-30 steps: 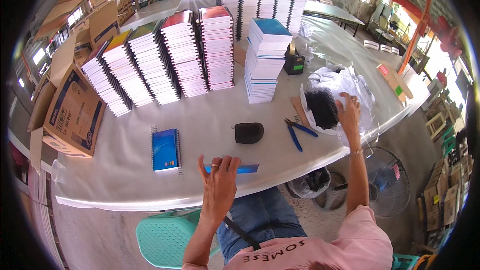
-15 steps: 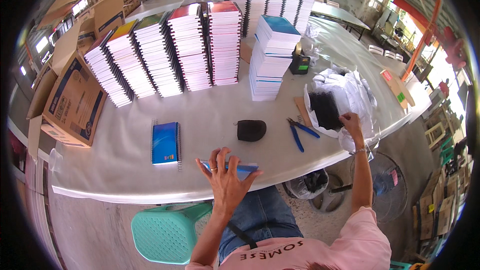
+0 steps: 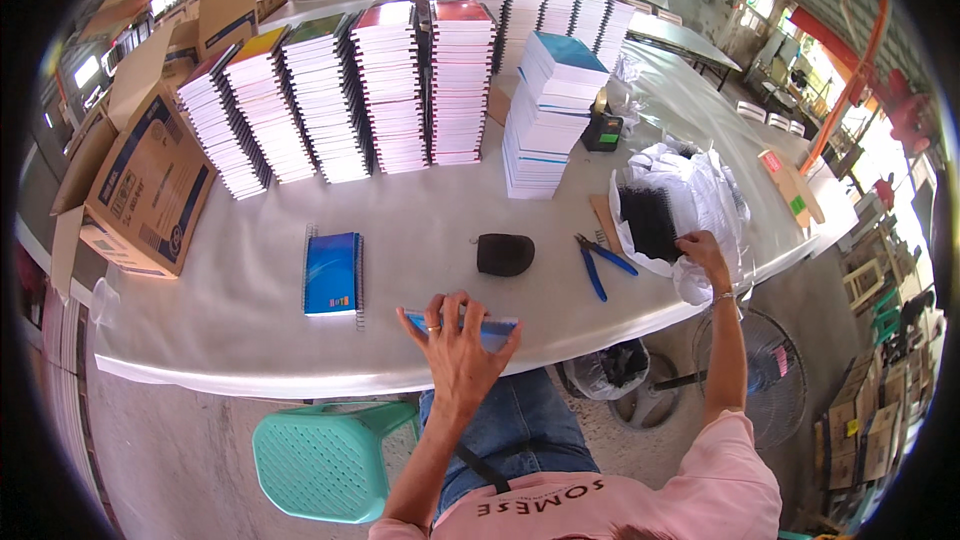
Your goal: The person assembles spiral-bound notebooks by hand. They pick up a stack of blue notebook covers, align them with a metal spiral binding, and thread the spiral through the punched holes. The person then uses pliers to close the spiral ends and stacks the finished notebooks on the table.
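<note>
At the lower middle of the frame, the left hand [image 3: 458,345] is lying flat, fingers spread, on a thin blue-covered booklet [image 3: 470,328] at the near edge of the white counter [image 3: 400,220].

The booklet's long axis is running left to right under the palm. At the right of the frame, the right hand [image 3: 705,250] is reaching into a white plastic bag [image 3: 690,190] beside a bundle of black binding combs [image 3: 648,220], fingers curling on the bag's rim; whether it is gripping a comb I cannot tell.

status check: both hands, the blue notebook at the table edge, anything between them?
Left hand flat on the blue notebook at table edge. Right hand at the white plastic bag of black coils. Blue pliers and black pouch between.
</note>
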